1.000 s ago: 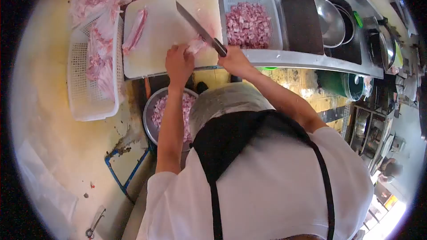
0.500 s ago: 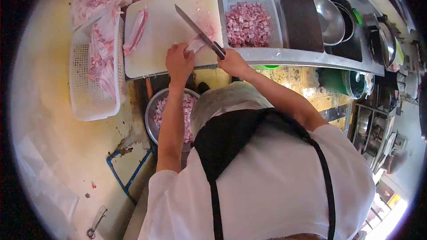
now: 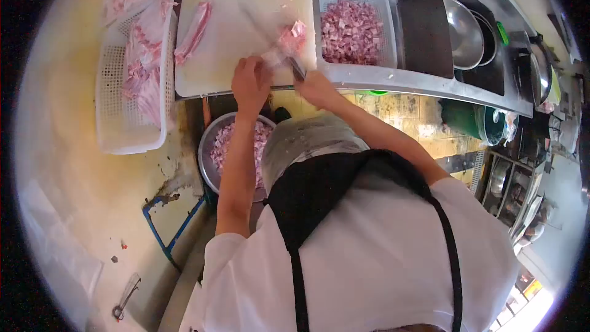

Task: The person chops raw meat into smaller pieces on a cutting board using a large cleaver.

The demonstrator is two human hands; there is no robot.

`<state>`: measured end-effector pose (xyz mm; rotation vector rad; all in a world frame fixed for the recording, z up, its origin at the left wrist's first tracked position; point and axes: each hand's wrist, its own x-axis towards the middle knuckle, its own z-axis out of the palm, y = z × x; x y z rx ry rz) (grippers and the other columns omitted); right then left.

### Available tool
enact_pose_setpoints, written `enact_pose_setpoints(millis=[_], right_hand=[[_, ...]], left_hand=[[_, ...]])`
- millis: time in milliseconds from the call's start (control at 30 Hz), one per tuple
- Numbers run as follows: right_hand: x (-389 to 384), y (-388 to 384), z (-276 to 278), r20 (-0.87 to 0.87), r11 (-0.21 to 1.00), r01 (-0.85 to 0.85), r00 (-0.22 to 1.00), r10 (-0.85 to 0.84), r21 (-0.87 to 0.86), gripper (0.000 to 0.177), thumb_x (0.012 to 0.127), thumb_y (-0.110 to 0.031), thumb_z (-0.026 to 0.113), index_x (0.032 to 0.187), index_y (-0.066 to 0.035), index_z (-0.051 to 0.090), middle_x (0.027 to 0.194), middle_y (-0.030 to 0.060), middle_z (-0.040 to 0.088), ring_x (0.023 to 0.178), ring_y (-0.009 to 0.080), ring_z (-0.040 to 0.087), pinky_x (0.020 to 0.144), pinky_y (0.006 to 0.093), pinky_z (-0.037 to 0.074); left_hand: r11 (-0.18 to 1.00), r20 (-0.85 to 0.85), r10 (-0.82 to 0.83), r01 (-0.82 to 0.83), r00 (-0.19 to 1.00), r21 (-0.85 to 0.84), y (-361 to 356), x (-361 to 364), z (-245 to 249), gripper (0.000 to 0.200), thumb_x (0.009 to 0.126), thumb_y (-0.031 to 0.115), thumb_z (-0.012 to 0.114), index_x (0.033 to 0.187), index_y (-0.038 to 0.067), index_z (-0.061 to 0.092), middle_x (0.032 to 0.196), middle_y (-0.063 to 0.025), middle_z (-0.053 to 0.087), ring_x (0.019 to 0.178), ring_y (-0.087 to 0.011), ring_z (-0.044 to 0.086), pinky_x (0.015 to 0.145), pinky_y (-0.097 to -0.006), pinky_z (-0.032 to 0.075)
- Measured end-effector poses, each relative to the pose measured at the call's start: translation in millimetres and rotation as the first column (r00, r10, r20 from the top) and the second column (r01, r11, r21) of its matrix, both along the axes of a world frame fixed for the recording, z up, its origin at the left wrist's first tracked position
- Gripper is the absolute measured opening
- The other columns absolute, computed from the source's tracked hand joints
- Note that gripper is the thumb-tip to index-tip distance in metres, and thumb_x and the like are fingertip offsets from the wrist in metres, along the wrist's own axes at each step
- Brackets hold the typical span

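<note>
My right hand is closed around the handle of a knife, whose blade is smeared by motion over the white cutting board. Fingers of my left hand are curled on a strip of meat near the board's front edge, just left of the knife. Beyond the knife, at the board's right side, lie small cut meat pieces. Another long meat strip rests by the board's left edge.
Left of the board stands a white basket with larger rib pieces. At right, another white basket holds diced meat. Below my left forearm is a metal bowl of cut meat. Metal bowls sit in the sink area at far right.
The knife has swung and its blade now blurs. Cut pieces now lie on the board right of the blade. The whole view has shifted slightly.
</note>
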<state>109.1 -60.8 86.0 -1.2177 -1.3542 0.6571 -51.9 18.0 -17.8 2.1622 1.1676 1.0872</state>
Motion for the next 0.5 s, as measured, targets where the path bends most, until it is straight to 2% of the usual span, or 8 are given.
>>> enact_pose_setpoints(millis=[33, 67, 200, 267, 367, 400, 433, 500], right_hand=[[14, -20, -83, 0.155, 0.681, 0.029, 0.98, 0.125, -0.732, 0.023, 0.082, -0.017, 0.06, 0.087, 0.005, 0.057, 0.065, 0.0126, 0.059, 0.056, 0.0257, 0.058, 0.055, 0.0417, 0.045], [14, -24, -113, 0.184, 0.75, 0.103, 0.983, 0.025, -0.653, 0.018, 0.08, -0.015, 0.059, 0.083, 0.003, 0.059, 0.061, 0.016, 0.056, 0.057, 0.0266, 0.058, 0.057, 0.0428, 0.046], [28, -3, -89, 0.147, 0.72, 0.055, 0.987, 0.066, -0.692, 0.012, 0.077, -0.012, 0.06, 0.082, -0.001, 0.059, 0.058, 0.0105, 0.053, 0.05, 0.0217, 0.053, 0.049, 0.0388, 0.042], [25, -7, -78, -0.192, 0.529, -0.177, 0.981, 0.027, -0.83, 0.008, 0.077, -0.011, 0.06, 0.079, -0.005, 0.056, 0.057, 0.0048, 0.05, 0.044, 0.0149, 0.046, 0.041, 0.0329, 0.034], [42, 6, -80, -0.422, 0.495, -0.353, 0.906, -0.03, -0.794, 0.009, 0.077, -0.012, 0.062, 0.078, -0.008, 0.054, 0.057, 0.001, 0.047, 0.041, 0.0097, 0.041, 0.037, 0.0286, 0.027], [46, 11, -75, -0.447, 0.564, -0.352, 0.894, -0.035, -0.747, 0.014, 0.077, -0.013, 0.065, 0.084, -0.004, 0.057, 0.059, 0.0038, 0.051, 0.044, 0.0122, 0.045, 0.04, 0.0306, 0.033], [46, 16, -65, -0.449, 0.568, -0.351, 0.893, -0.037, -0.745, 0.014, 0.077, -0.013, 0.065, 0.084, -0.004, 0.057, 0.059, 0.0038, 0.051, 0.044, 0.0122, 0.045, 0.04, 0.0306, 0.033], [45, 27, -45, 0.114, 0.846, 0.091, 0.993, -0.036, -0.526, 0.017, 0.079, -0.015, 0.065, 0.086, 0.0, 0.059, 0.06, 0.0149, 0.056, 0.054, 0.0274, 0.057, 0.053, 0.0405, 0.047]], left_hand=[[1.0, -0.079, -0.004, 0.001, 0.997, -0.031, -7, -1, -6, 0.017, 0.082, 0.013, 0.064, 0.098, 0.006, 0.061, 0.091, -0.0139, 0.061, 0.083, -0.0356, 0.06, 0.074, -0.0441, 0.049], [0.999, -0.153, -0.003, -0.005, 0.988, -0.05, -6, -1, -10, 0.017, 0.081, 0.014, 0.064, 0.097, 0.007, 0.063, 0.093, -0.0132, 0.061, 0.087, -0.0363, 0.06, 0.076, -0.0456, 0.049], [0.991, -0.116, 0.073, -0.058, 0.991, 0.124, 5, 15, -3, 0.02, 0.078, 0.013, 0.066, 0.098, 0.008, 0.063, 0.095, -0.0124, 0.062, 0.089, -0.0356, 0.059, 0.075, -0.0464, 0.048], [0.995, -0.242, -0.056, 0.073, 0.969, 0.062, 2, 12, -2, 0.023, 0.076, 0.013, 0.067, 0.099, 0.009, 0.063, 0.095, -0.0116, 0.062, 0.092, -0.0357, 0.059, 0.076, -0.0458, 0.049], [0.995, -0.299, -0.094, 0.097, 0.949, -0.005, 6, 15, -2, 0.023, 0.082, 0.013, 0.063, 0.104, 0.007, 0.064, 0.097, -0.0148, 0.064, 0.093, -0.0366, 0.06, 0.083, -0.0444, 0.049], [0.995, -0.3, -0.098, 0.102, 0.949, -0.003, 6, 15, -3, 0.023, 0.082, 0.013, 0.063, 0.104, 0.007, 0.064, 0.097, -0.0148, 0.064, 0.093, -0.0366, 0.06, 0.083, -0.0444, 0.049], [0.994, -0.274, -0.096, 0.104, 0.957, 0.017, 7, 13, -7, 0.023, 0.08, 0.01, 0.063, 0.103, 0.007, 0.063, 0.096, -0.0134, 0.063, 0.093, -0.0354, 0.059, 0.081, -0.0438, 0.049], [0.994, -0.249, -0.092, 0.104, 0.964, 0.035, 9, 10, -9, 0.024, 0.078, 0.008, 0.064, 0.102, 0.008, 0.062, 0.095, -0.012, 0.062, 0.092, -0.0342, 0.059, 0.078, -0.0431, 0.049]])
